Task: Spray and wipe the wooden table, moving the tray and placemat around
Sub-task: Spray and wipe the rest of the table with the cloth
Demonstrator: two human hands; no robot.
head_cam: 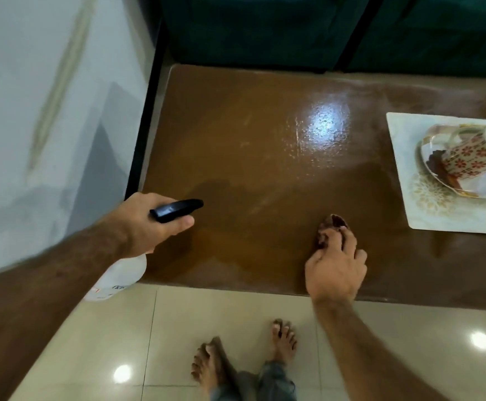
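The brown wooden table (250, 146) fills the middle of the view and shines wet near its far centre. My left hand (149, 224) grips a spray bottle (120, 277) at the table's near left corner; its black nozzle (176, 209) points right over the tabletop. My right hand (337, 267) presses a small dark brown cloth (330, 227) flat on the table near the front edge. A pale patterned placemat (438, 215) lies at the right. On it sits an oval tray (429, 157) holding an overturned floral cup (473, 157).
A white wall (48, 96) stands along the left side of the table. Dark green upholstery (264, 27) runs behind the far edge. My bare feet (244, 360) are on beige floor tiles in front of the table.
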